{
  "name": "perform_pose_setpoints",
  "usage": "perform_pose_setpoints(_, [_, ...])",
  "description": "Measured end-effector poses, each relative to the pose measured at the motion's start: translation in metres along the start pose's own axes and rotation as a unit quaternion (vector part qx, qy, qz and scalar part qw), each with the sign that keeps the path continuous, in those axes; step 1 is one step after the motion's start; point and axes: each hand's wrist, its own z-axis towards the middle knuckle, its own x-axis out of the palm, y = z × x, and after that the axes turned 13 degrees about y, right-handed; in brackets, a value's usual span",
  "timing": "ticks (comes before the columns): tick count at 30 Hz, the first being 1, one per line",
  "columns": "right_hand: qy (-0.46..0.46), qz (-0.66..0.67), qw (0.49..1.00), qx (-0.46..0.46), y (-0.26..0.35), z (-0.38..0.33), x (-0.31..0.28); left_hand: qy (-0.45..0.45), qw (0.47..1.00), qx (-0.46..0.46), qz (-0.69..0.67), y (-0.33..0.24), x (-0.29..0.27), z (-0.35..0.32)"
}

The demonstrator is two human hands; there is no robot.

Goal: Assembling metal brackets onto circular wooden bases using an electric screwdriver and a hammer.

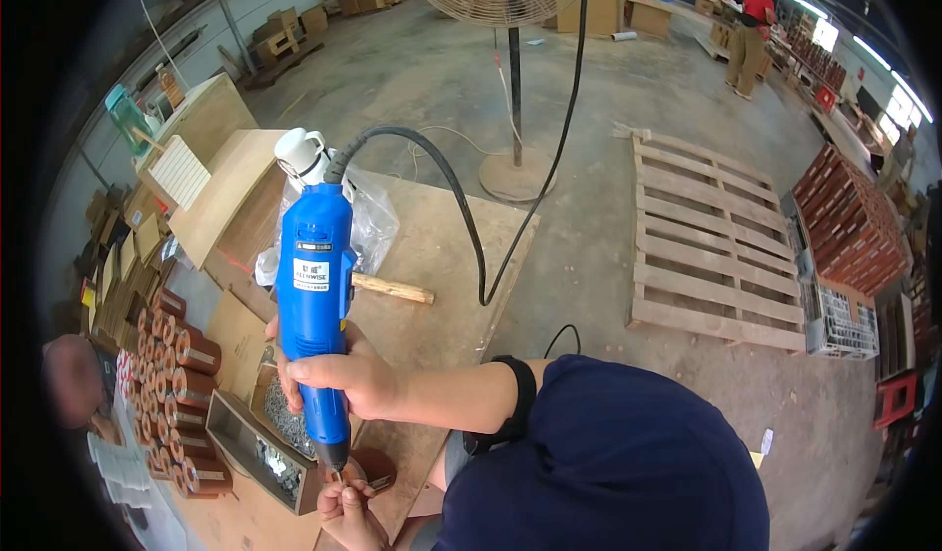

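My right hand [348, 374] is wrapped round the lower body of a blue electric screwdriver [314, 306], held upright with its black nose pointing down. A black cord [461, 198] runs from its top end. Just under the bit, my left hand [350, 517] has its fingertips pinched together; what they hold is too small to make out. Beside those fingers sits a brown round cylinder [378, 468], partly hidden by the tool and hand. Close by on the left stands an open wooden box [231, 433] with small metal pieces inside.
Many brown cylinders [186, 389] are stacked left of the box. A wooden-handled tool [392, 289], a plastic bag [373, 222] and a white cup [299, 149] lie beyond on the wooden table [461, 257]. A pallet [716, 247] and a standing fan [515, 90] are farther off. Another person [74, 379] is at left.
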Motion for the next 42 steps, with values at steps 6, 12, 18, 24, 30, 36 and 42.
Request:
perform_pose_setpoints(6, [0.003, -0.009, 1.000, 0.026, 0.000, -0.002, 0.003, 0.012, 0.999, 0.018, 0.050, 0.005, -0.006, -0.003])
perform_pose_setpoints(12, [0.007, -0.001, 0.999, 0.040, -0.001, -0.003, 0.005, 0.021, 0.999, -0.017, 0.046, -0.003, 0.002, -0.006])
perform_pose_setpoints(18, [0.033, -0.014, 0.997, 0.072, 0.007, -0.002, 0.014, 0.038, 0.998, -0.027, 0.051, -0.006, 0.009, -0.006])
perform_pose_setpoints(24, [0.072, -0.131, 0.977, 0.152, -0.010, 0.005, 0.025, -0.014, 0.992, -0.038, 0.119, -0.011, 0.019, -0.012])
perform_pose_setpoints(30, [0.088, -0.281, 0.944, 0.148, -0.019, 0.010, 0.048, -0.060, 0.932, 0.000, 0.358, -0.017, 0.015, 0.002])
perform_pose_setpoints(36, [0.158, -0.348, 0.917, 0.117, -0.040, 0.010, 0.060, -0.098, 0.910, 0.015, 0.402, -0.009, 0.009, -0.006])
perform_pose_setpoints(42, [0.160, -0.384, 0.904, 0.097, -0.066, 0.010, 0.052, -0.065, 0.867, 0.038, 0.492, -0.005, 0.001, -0.014])
